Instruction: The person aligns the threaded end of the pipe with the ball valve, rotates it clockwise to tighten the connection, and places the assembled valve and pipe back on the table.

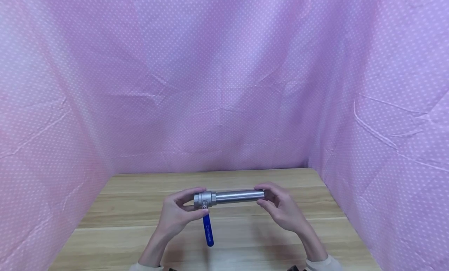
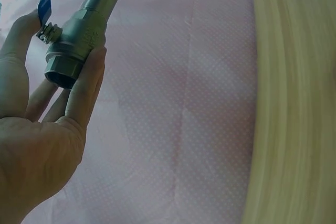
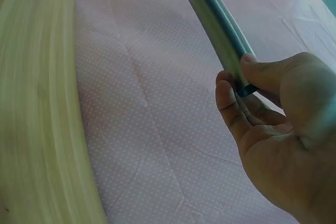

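Observation:
A metal ball valve (image 1: 205, 199) with a blue lever handle (image 1: 208, 231) is joined to a smooth steel pipe (image 1: 240, 196), both raised above the table in the head view. My left hand (image 1: 177, 212) grips the valve body, thumb by the base of the lever, which points toward me. The valve's open hexagonal end (image 2: 64, 71) faces the palm in the left wrist view. At the other end, my right hand (image 1: 285, 209) pinches the pipe between thumb and fingers. The right wrist view shows the pipe's free end (image 3: 244, 88) between those fingertips. The valve-pipe joint's threads are hidden.
A light wood-grain table (image 1: 122, 208) lies below both hands. Pink cloth with white dots (image 1: 221, 87) hangs behind it and along both sides, close to the table edges.

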{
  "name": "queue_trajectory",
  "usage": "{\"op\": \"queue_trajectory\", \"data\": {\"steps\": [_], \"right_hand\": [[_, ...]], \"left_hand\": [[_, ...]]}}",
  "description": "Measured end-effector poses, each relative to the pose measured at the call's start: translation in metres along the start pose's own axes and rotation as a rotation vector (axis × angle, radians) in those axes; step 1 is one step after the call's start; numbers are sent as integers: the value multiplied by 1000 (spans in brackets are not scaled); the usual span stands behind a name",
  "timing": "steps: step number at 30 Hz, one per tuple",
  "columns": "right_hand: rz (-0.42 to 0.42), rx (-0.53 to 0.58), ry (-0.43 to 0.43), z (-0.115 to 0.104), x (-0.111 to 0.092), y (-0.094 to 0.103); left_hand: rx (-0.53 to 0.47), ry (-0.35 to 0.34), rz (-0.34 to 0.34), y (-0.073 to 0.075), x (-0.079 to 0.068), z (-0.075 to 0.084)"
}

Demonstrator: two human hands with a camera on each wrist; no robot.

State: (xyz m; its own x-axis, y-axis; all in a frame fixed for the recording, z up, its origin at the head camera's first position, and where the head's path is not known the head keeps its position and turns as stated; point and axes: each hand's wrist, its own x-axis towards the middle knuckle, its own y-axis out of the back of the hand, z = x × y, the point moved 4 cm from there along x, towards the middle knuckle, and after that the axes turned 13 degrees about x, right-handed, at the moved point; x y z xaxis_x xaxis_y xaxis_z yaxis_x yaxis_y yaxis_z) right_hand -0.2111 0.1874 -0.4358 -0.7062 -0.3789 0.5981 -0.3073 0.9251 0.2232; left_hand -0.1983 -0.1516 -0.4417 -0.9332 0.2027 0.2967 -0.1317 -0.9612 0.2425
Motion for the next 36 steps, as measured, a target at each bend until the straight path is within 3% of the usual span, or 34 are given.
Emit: {"op": "queue_trajectory", "data": {"steps": [14,18,30,36], "right_hand": [[-33,-55,-281,48,-8,-5],[-41,-80,-353,58,-11,-6],[-72,-122,-453,78,-18,-9],[-96,-110,-548,87,-26,-10]], "left_hand": [[53,231,-84,-7,9,-55],[94,246,-90,-10,9,-65],[158,263,-109,-15,10,-85],[119,280,-143,-17,10,-99]]}}
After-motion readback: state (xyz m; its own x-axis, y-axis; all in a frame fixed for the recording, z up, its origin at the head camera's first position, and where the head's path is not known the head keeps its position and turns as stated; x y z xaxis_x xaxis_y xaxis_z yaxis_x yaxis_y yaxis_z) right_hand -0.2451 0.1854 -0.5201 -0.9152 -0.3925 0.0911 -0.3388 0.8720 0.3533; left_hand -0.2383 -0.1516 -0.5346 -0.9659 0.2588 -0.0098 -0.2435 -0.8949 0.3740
